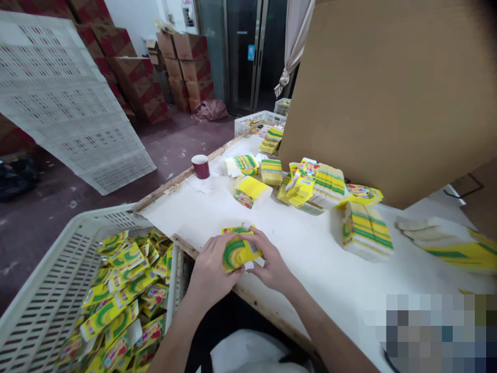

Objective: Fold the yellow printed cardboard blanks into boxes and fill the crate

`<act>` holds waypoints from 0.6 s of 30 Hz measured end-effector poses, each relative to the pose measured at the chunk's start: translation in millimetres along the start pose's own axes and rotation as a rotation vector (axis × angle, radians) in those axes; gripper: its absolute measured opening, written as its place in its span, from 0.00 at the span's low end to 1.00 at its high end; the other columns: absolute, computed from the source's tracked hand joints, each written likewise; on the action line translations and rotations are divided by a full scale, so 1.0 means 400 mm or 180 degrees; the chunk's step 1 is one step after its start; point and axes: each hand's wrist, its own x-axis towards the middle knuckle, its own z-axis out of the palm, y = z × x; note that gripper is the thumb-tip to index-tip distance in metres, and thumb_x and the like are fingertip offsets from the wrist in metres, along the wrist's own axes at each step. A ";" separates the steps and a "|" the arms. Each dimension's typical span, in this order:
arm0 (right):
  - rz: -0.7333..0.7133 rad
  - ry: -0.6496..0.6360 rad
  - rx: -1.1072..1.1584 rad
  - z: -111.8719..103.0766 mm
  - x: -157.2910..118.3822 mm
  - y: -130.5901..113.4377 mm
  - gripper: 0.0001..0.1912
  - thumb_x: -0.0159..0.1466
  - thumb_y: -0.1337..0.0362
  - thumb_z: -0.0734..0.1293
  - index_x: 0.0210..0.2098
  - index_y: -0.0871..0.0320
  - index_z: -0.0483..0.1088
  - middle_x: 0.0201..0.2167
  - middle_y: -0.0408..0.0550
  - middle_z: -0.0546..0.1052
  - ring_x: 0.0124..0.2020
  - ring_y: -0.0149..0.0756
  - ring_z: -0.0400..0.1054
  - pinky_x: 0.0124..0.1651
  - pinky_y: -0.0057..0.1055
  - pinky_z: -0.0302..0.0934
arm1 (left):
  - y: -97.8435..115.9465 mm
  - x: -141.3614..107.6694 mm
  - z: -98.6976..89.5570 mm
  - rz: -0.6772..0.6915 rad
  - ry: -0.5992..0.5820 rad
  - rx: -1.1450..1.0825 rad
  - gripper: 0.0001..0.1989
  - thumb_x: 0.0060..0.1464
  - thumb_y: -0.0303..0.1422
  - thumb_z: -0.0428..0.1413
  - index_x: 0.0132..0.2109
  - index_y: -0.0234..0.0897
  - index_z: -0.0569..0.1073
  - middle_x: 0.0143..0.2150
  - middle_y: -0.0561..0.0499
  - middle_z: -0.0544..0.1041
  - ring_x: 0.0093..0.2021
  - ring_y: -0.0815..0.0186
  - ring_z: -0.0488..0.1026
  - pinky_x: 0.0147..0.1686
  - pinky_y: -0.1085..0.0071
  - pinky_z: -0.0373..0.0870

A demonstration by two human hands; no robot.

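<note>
Between my two hands is a small yellow and green printed carton [237, 254], held just over the near edge of the white table [303, 243]. My left hand [213, 264] wraps round its left side, fingers over the top. My right hand [269, 259] grips the right side, thumb low by a white flap and fingers at the upper edge. To my left stands a white plastic crate [50, 274] with a heap of similar yellow cartons [120, 295] in it. Stacks of flat yellow cartons [330, 181] lie across the table beyond my hands.
A dark red cup [201, 167] stands at the table's far left edge. A large cardboard sheet [388, 93] rises along the right side. Another bundle of cartons [367, 230] sits at right. White crates [66, 98] lean at left, before stacked boxes [194, 67].
</note>
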 end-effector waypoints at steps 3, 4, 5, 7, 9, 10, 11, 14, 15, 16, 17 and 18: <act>0.0047 0.0224 0.0043 0.006 0.001 -0.002 0.26 0.57 0.58 0.67 0.53 0.55 0.61 0.53 0.56 0.63 0.58 0.45 0.56 0.57 0.42 0.55 | -0.013 -0.009 0.008 -0.0523 0.0402 -0.0461 0.37 0.39 0.31 0.61 0.57 0.37 0.56 0.55 0.40 0.63 0.55 0.54 0.62 0.52 0.54 0.62; 0.0056 0.0295 0.0043 0.004 0.002 -0.003 0.25 0.56 0.58 0.67 0.52 0.55 0.61 0.53 0.56 0.63 0.57 0.45 0.57 0.55 0.41 0.56 | -0.021 -0.014 0.008 -0.0868 0.0530 -0.0784 0.39 0.39 0.33 0.62 0.58 0.36 0.55 0.55 0.40 0.64 0.54 0.53 0.64 0.50 0.55 0.64; 0.0056 0.0341 0.0025 0.003 0.003 -0.003 0.25 0.56 0.57 0.67 0.52 0.54 0.62 0.52 0.56 0.63 0.56 0.45 0.57 0.55 0.41 0.57 | -0.028 -0.019 0.008 -0.1242 0.0591 -0.1192 0.38 0.40 0.36 0.62 0.57 0.35 0.55 0.52 0.40 0.66 0.51 0.55 0.67 0.47 0.57 0.67; 0.0017 0.0283 -0.0039 0.002 0.004 -0.004 0.26 0.56 0.58 0.68 0.52 0.54 0.61 0.52 0.55 0.63 0.55 0.46 0.57 0.55 0.42 0.57 | -0.038 -0.028 0.007 -0.1832 0.0598 -0.2044 0.30 0.44 0.40 0.59 0.53 0.34 0.59 0.41 0.46 0.72 0.40 0.61 0.73 0.39 0.64 0.71; 0.0007 0.0223 -0.0055 0.011 0.004 -0.003 0.25 0.56 0.59 0.67 0.52 0.54 0.60 0.50 0.55 0.63 0.55 0.45 0.56 0.55 0.43 0.56 | -0.035 -0.034 0.010 -0.2021 0.0665 -0.2515 0.21 0.47 0.40 0.57 0.46 0.35 0.64 0.33 0.50 0.74 0.33 0.66 0.73 0.35 0.70 0.71; 0.0024 0.0263 -0.0013 0.019 0.003 -0.003 0.24 0.57 0.60 0.66 0.52 0.55 0.60 0.49 0.54 0.63 0.54 0.45 0.57 0.55 0.43 0.56 | -0.028 -0.035 0.012 -0.1994 0.0749 -0.2537 0.19 0.47 0.40 0.58 0.44 0.35 0.66 0.32 0.51 0.74 0.33 0.68 0.73 0.35 0.72 0.70; 0.0053 0.0340 0.0054 0.027 0.002 -0.003 0.23 0.57 0.60 0.65 0.52 0.55 0.59 0.49 0.54 0.63 0.53 0.44 0.58 0.55 0.43 0.56 | -0.020 -0.035 0.014 -0.1941 0.0841 -0.2474 0.17 0.47 0.39 0.58 0.42 0.35 0.66 0.32 0.52 0.74 0.33 0.68 0.73 0.35 0.73 0.70; 0.0146 0.0374 0.0240 0.044 -0.002 -0.001 0.30 0.56 0.59 0.67 0.55 0.55 0.55 0.50 0.55 0.62 0.52 0.44 0.59 0.54 0.43 0.57 | -0.005 -0.038 0.009 -0.1869 0.0890 -0.2286 0.15 0.47 0.38 0.59 0.40 0.36 0.68 0.32 0.53 0.75 0.32 0.69 0.72 0.34 0.74 0.69; 0.0173 0.0266 0.0308 0.043 -0.002 0.002 0.35 0.55 0.58 0.68 0.58 0.55 0.52 0.51 0.55 0.61 0.52 0.44 0.60 0.54 0.42 0.58 | -0.009 -0.043 -0.003 -0.1870 0.0907 -0.2190 0.15 0.46 0.38 0.59 0.40 0.36 0.69 0.31 0.53 0.75 0.31 0.69 0.72 0.32 0.75 0.69; 0.0207 0.0168 0.0378 0.037 -0.002 0.007 0.41 0.53 0.58 0.70 0.60 0.55 0.48 0.52 0.56 0.61 0.51 0.44 0.61 0.53 0.41 0.59 | -0.021 -0.051 -0.023 -0.1878 0.0976 -0.2004 0.15 0.46 0.38 0.59 0.40 0.37 0.69 0.30 0.53 0.74 0.29 0.70 0.71 0.30 0.75 0.68; 0.0257 0.0134 0.0423 0.027 -0.002 0.013 0.44 0.52 0.58 0.71 0.61 0.55 0.46 0.52 0.56 0.61 0.49 0.43 0.63 0.51 0.40 0.61 | -0.042 -0.064 -0.050 -0.1856 0.1077 -0.1775 0.15 0.46 0.38 0.59 0.41 0.37 0.70 0.29 0.54 0.73 0.27 0.71 0.69 0.27 0.76 0.66; 0.0320 0.0182 0.0404 0.013 -0.001 0.022 0.44 0.52 0.59 0.71 0.62 0.55 0.45 0.51 0.56 0.63 0.46 0.41 0.65 0.48 0.39 0.63 | -0.069 -0.080 -0.084 -0.1855 0.1270 -0.1401 0.15 0.46 0.37 0.58 0.42 0.37 0.70 0.29 0.55 0.72 0.25 0.72 0.67 0.25 0.77 0.63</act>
